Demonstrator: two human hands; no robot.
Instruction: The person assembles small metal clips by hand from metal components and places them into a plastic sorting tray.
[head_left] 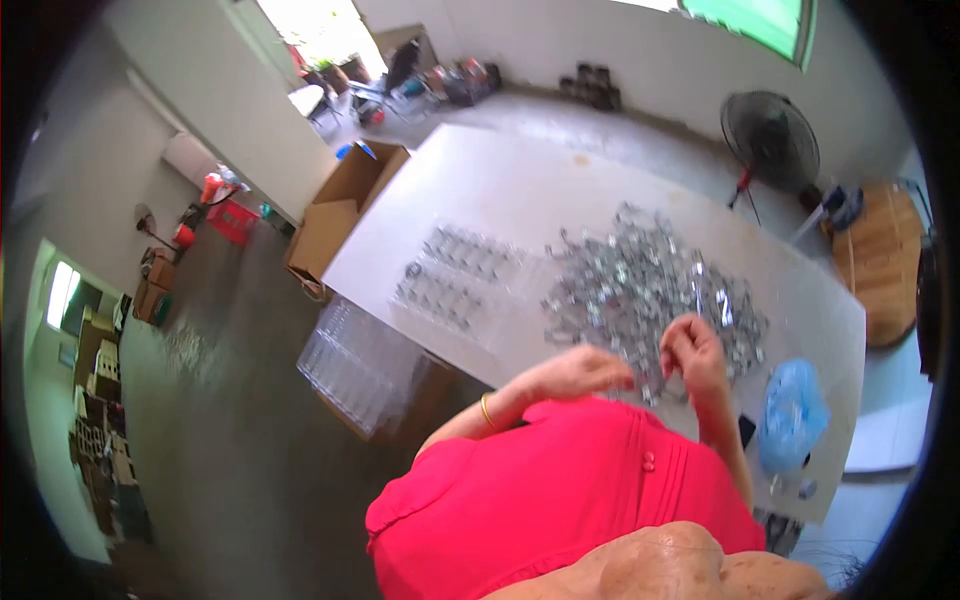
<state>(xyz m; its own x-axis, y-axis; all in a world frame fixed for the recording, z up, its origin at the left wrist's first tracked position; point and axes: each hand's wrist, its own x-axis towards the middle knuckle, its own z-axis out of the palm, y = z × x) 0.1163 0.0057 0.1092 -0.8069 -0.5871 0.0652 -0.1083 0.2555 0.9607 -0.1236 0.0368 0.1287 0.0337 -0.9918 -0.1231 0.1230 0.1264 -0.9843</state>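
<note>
A heap of small shiny metal clips or hooks (620, 285) is spread over the pale table. My left hand (585, 372), with a gold bangle at the wrist, is at the near edge of the heap, its fingers held together and pointing right. Anything between its fingertips is too small to make out. To the right, my right hand (692, 350) is curled in a pinch over the heap's near side, and its contents are hidden. Clear plastic trays (445, 278) with rows of small metal pieces lie left of the heap.
A blue plastic bag (792, 418) sits at the table's (530, 165) right end. Stacked clear trays (360, 365) stand off its left edge, near an open cardboard box (335, 220). Beyond the table are a fan (770, 140) and a wooden board (880, 265).
</note>
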